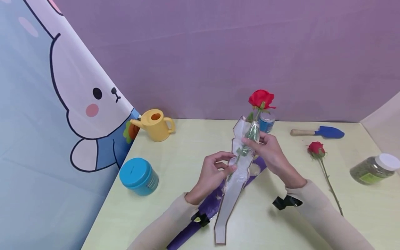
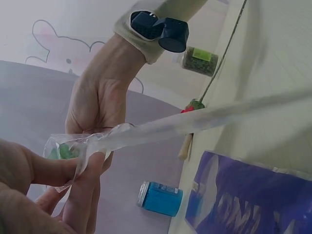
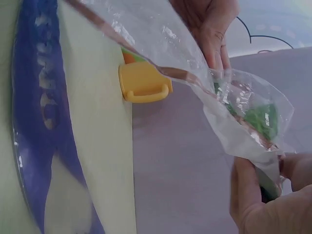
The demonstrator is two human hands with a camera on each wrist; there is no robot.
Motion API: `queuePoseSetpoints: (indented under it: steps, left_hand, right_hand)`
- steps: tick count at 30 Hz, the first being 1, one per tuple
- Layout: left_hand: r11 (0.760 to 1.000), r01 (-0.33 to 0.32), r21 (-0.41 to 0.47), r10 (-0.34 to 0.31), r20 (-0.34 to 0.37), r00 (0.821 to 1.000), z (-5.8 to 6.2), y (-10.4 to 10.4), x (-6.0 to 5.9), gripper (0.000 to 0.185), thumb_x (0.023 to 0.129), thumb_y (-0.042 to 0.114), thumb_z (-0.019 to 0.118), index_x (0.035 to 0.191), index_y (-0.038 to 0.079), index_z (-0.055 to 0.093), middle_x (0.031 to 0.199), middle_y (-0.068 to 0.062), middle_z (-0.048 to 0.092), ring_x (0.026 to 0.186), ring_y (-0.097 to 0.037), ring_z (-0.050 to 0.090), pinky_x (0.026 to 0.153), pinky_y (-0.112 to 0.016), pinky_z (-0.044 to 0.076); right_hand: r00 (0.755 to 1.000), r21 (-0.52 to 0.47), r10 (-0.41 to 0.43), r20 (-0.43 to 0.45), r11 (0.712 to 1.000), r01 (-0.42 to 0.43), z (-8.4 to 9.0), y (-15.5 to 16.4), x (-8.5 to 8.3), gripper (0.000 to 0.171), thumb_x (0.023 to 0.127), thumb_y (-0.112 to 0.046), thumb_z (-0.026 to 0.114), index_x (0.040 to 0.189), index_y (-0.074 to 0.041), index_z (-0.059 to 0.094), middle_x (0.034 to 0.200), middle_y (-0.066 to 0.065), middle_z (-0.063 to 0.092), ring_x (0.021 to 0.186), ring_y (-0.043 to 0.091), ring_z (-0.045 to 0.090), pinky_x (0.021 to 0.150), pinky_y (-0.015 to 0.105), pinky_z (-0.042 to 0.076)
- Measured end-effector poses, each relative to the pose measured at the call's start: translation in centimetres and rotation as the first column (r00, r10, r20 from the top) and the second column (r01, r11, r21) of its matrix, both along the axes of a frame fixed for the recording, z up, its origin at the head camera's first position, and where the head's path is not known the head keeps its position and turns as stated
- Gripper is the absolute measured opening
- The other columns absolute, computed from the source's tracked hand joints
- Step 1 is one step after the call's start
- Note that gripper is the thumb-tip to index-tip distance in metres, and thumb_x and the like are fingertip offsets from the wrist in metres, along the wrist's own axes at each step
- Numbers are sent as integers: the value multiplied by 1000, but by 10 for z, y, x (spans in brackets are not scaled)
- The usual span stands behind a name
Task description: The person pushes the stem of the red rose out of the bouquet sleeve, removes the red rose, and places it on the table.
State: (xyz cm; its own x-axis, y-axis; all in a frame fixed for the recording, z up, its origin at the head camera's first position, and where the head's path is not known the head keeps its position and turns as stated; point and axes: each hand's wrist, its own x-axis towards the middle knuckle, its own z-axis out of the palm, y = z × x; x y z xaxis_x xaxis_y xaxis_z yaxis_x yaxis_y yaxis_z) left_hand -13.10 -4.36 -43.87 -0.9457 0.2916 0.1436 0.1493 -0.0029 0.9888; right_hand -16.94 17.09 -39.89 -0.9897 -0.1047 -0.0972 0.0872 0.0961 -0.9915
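Note:
A red rose (image 1: pixel 261 99) stands up out of a white and clear flower sleeve (image 1: pixel 232 187) that both hands hold above the table. My left hand (image 1: pixel 215 171) pinches the sleeve's left edge midway up, beside the green stem. Higher up, my right hand (image 1: pixel 268 151) grips the sleeve close under the bloom, thumb in front and fingers behind. Green leaves (image 3: pixel 261 119) show through the clear film in the right wrist view. Below the sleeve lies a purple flower wrapper (image 1: pixel 209 206), slanting across the table and partly covered by the left arm.
At the left are a yellow watering can (image 1: pixel 156 126) and a blue-lidded jar (image 1: pixel 139 176). Behind the right hand stands a small blue jar (image 1: pixel 266 123). Over on the right lie a blue trowel (image 1: pixel 328 132), another rose (image 1: pixel 316 148) and a white-capped jar (image 1: pixel 372 170).

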Motion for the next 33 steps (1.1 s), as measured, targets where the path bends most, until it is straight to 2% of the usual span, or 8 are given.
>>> queuePoseSetpoints:
  steps: [3, 7, 11, 16, 20, 25, 27, 33]
  left_hand:
    - [1000, -7, -5, 7, 2, 1000, -2, 0, -1, 33, 88, -8, 74, 121, -2, 72, 116, -27, 73, 70, -5, 68, 59, -17, 52]
    - [1000, 7, -24, -7, -1, 1000, -2, 0, -4, 34, 88, -7, 74, 121, -1, 72, 116, -26, 73, 73, -9, 68, 60, -17, 53]
    - [995, 72, -69, -72, -3, 997, -3, 0, -5, 35, 91, -2, 74, 125, 1, 69, 118, -25, 71, 76, -9, 66, 61, -17, 53]
    - [985, 143, -95, -143, 9, 990, -3, -1, -4, 44, 92, 2, 73, 134, -2, 62, 118, -30, 69, 76, -6, 67, 66, -19, 56]
    - [984, 156, -91, -153, 48, 987, -2, 0, -3, 46, 93, 0, 72, 137, 0, 59, 115, -31, 67, 71, -3, 67, 65, -20, 56]
    - [981, 176, -83, -171, 72, 983, -2, 1, -2, 47, 92, -2, 72, 138, -1, 59, 116, -33, 67, 70, -1, 66, 66, -19, 55]
    - [979, 183, -84, -178, 70, 982, -3, 0, -2, 48, 92, -1, 72, 138, -1, 58, 116, -34, 68, 70, -1, 67, 66, -19, 55]
    - [979, 186, -88, -181, 55, 982, 0, -3, -4, 49, 91, -1, 74, 138, -2, 59, 113, -34, 68, 69, -1, 67, 66, -21, 56]
  right_hand:
    - [1000, 28, 18, 5, 999, -18, -2, -1, 1, 47, 102, -28, 69, 133, 6, 58, 94, -16, 74, 87, 4, 73, 80, 22, 61]
    - [1000, 34, 0, 11, 999, -1, -5, 0, 0, 51, 101, -31, 70, 136, 5, 59, 94, -17, 75, 88, 3, 74, 81, 22, 61]
    - [1000, 42, -15, 10, 999, 15, -8, 6, -2, 54, 102, -31, 69, 140, 6, 57, 92, -19, 75, 88, 1, 73, 81, 21, 60]
    - [1000, 27, -31, 1, 999, 31, -8, 14, -7, 61, 103, -33, 66, 150, 3, 50, 99, -21, 72, 94, -3, 72, 85, 18, 60]
    - [997, -98, -78, 15, 992, 79, -4, 19, -11, 66, 101, -32, 69, 151, 4, 47, 106, -19, 72, 98, -3, 71, 87, 15, 58]
    - [989, -316, -137, 49, 938, 145, 2, 28, -16, 65, 98, -25, 74, 151, 2, 48, 109, -15, 74, 96, -1, 72, 86, 16, 58]
    - [988, -351, -145, 54, 923, 155, 4, 32, -17, 67, 98, -24, 74, 153, 1, 47, 112, -13, 72, 95, -1, 72, 86, 16, 58]
    - [991, -344, -131, 37, 929, 136, 8, 37, -17, 71, 97, -26, 75, 155, 1, 44, 120, -10, 69, 98, 0, 72, 87, 16, 58]
